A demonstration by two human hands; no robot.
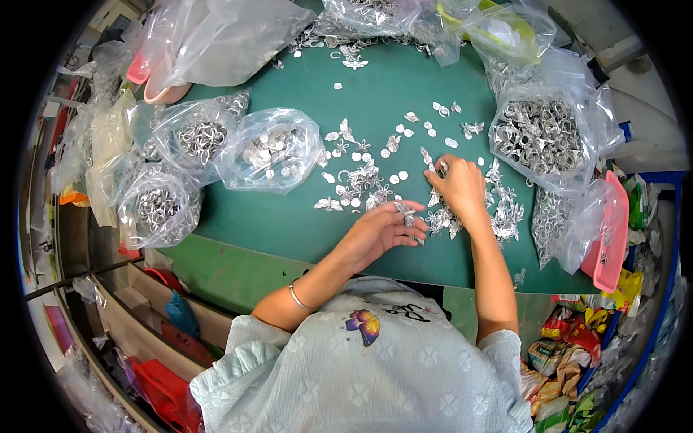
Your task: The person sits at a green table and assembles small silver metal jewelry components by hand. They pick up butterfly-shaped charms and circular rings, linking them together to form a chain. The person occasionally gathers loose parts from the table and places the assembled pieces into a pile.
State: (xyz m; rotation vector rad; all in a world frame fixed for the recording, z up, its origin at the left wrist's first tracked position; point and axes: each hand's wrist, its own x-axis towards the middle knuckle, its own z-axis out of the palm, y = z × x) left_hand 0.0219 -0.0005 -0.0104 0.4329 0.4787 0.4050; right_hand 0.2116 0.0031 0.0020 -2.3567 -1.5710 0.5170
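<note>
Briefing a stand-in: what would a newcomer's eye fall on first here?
The left hand and right hand, centrally among silver winged pieces on the green tabletop. Then the clear bag of silver rings at right, and the pink container at the tabletop's right edge.

Pale blue-grey top (404, 397) with ruffled sleeves (238, 368) bears a multicoloured butterfly (364, 327); silver bangle (297, 297) encircles left forearm (323, 276).

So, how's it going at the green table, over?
Left hand: holding a silver piece. Right hand: touching another small piece. More loose pieces lie around both hands.
</note>
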